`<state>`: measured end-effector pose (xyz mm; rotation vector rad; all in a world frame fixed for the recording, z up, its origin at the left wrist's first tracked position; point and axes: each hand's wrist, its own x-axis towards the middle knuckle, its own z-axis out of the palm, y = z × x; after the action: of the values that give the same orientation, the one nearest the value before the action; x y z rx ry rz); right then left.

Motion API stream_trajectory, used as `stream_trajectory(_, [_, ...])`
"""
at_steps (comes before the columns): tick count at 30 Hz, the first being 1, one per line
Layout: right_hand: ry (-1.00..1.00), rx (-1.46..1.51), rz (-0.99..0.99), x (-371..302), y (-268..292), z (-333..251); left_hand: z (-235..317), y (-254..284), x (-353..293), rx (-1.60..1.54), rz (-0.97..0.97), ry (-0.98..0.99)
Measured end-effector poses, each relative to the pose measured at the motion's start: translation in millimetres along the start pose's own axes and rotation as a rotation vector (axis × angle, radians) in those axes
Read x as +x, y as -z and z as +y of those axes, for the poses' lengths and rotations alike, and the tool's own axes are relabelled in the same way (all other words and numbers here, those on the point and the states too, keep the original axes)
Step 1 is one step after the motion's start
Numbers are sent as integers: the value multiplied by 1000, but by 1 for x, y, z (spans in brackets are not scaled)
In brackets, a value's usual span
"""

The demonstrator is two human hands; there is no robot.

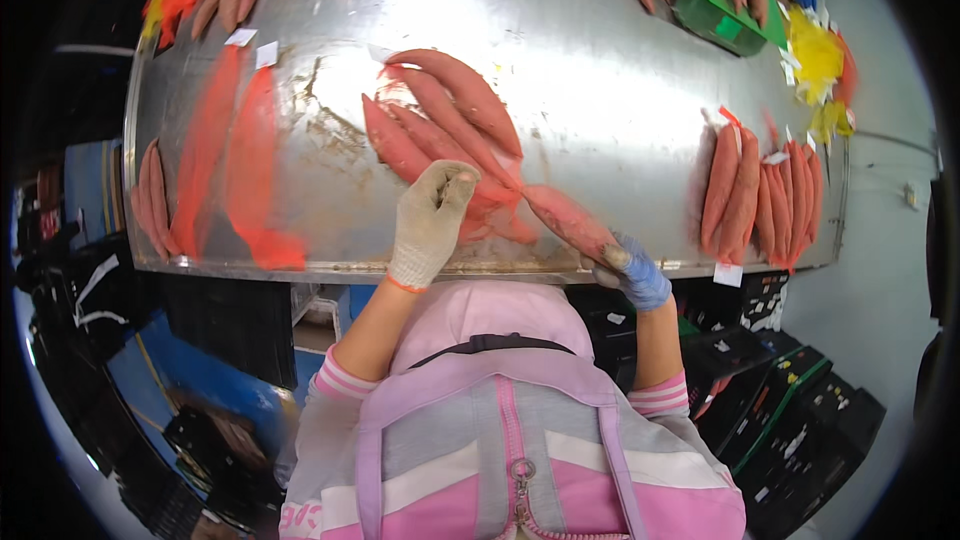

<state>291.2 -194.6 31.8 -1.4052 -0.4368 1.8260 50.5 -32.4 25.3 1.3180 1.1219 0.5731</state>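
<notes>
A person stands at a metal worktop (620, 100) with a red mesh bag (488, 218) of sweet potatoes (440, 105) lying on it in front of them; this bag is the landmark for everything else. The sweet potatoes in it lie side by side, their far tips slanting away to the left, and the mesh gathers in slack folds at the end nearer the person.

The left hand (435, 210), in a cream knitted glove with an orange cuff, is just left of those folds. Its thumb and fingers are curled toward each other; whether they pinch any mesh cannot be told. The right hand (632, 270), in a blue glove with soiled fingers, is to the right of the bag, nearer the person. It is clamped around the near end of a single sweet potato (568, 220), whose other end points up and left to meet the bag's folds.

Well to the left of the bag, two flat mesh bags (252, 170) with white tags lie next to each other, with a few sweet potatoes beyond them. Well to its right lie filled mesh bags (732, 185). Beyond it, toward the far right, stands a green crate (740, 35), with yellow netting (815, 55) farther right.
</notes>
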Motion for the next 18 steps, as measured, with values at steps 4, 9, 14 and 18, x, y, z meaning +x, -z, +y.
stream_trajectory(4, [242, -141, 181, 17, -23, 7, -5, -14, -5, -148, -212, 12])
stream_trajectory(9, [419, -321, 119, 35, -42, 9, 9, -24, -6, -387, -154, 171])
stream_trajectory(14, [91, 110, -23, 40, -25, 22, 1, -9, -1, -187, -141, 176])
stream_trajectory(18, [142, 206, 113, 45, -11, 36, 8, -7, 1, -138, -174, 211])
